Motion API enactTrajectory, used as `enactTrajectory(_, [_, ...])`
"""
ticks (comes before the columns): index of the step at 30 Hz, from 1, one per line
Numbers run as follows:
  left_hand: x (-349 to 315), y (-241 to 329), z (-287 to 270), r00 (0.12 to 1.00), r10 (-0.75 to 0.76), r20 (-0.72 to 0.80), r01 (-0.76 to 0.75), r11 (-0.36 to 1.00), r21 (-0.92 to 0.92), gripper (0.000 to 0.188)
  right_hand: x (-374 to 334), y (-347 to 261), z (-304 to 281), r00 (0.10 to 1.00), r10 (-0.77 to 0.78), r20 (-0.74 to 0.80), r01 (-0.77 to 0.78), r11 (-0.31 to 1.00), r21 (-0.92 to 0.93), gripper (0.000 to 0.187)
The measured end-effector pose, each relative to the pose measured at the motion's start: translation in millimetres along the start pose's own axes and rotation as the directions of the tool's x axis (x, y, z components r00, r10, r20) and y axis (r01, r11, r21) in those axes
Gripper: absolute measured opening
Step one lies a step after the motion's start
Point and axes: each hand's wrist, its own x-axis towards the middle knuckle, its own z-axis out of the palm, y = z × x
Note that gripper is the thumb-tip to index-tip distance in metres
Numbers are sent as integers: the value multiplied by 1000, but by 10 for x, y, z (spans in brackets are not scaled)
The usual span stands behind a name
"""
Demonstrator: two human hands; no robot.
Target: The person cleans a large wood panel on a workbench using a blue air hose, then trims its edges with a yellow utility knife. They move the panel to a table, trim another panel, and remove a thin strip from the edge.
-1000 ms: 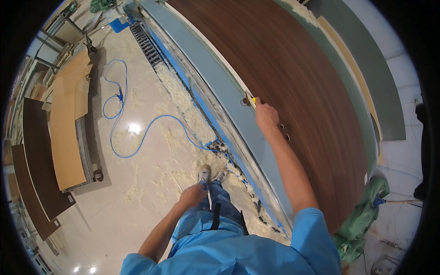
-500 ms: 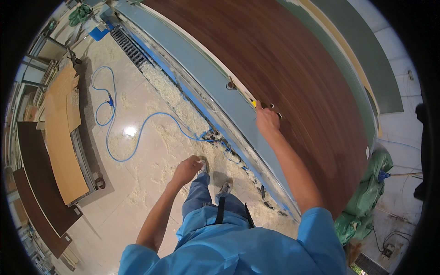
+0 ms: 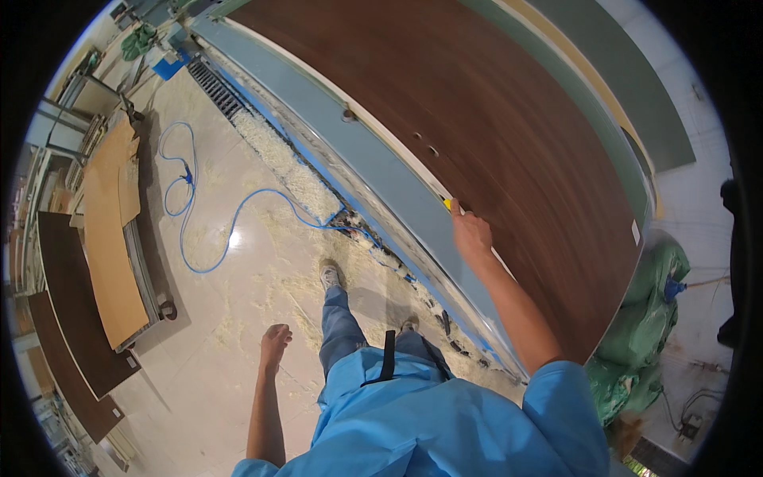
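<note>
My right hand is closed around a small yellow hand tool, whose exact kind is hidden by the fingers. The tool meets the pale long edge of a dark brown wood-grain panel, which looks like a door with small holes near that edge. The panel lies on a blue-grey work surface. Off to the left, my left hand hangs low over the floor with its fingers curled; whatever they might hold is too small to make out.
Pale shavings lie along the work surface's base and across the floor. A blue hose winds over the tiles. Stacked boards stand at left, a green plastic-wrapped bundle at right. A small round brown object sits beside the panel's edge.
My right hand has slid the yellow tool along the panel edge toward me, away from the holes. My left hand has dropped down and leftward. I have stepped along the panel.
</note>
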Motion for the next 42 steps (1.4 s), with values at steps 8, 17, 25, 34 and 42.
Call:
enactTrajectory(8, [-808, 444, 1758, 937, 207, 281, -149, 966, -213, 42, -1249, 917, 514, 1000, 28, 12, -28, 999, 33, 58])
enactTrajectory(17, [-679, 1802, 3258, 804, 371, 464, -280, 926, -254, 35, -2205, 1623, 867, 987, 129, 100, -134, 990, 43, 60])
enactTrajectory(25, [-326, 1836, 3747, 869, 341, 358, -221, 916, -335, 27, -2352, 1485, 959, 962, 13, -272, 100, 913, 396, 56])
enactTrajectory(34, [-413, 1020, 3382, 902, 187, 389, -62, 947, -314, 25, -625, 130, 76, 976, -86, -199, 156, 915, 373, 64])
enactTrajectory(42, [156, 835, 2719, 941, 190, 279, -101, 947, -305, 24, 500, -353, -216, 974, -123, -192, 164, 963, 215, 63])
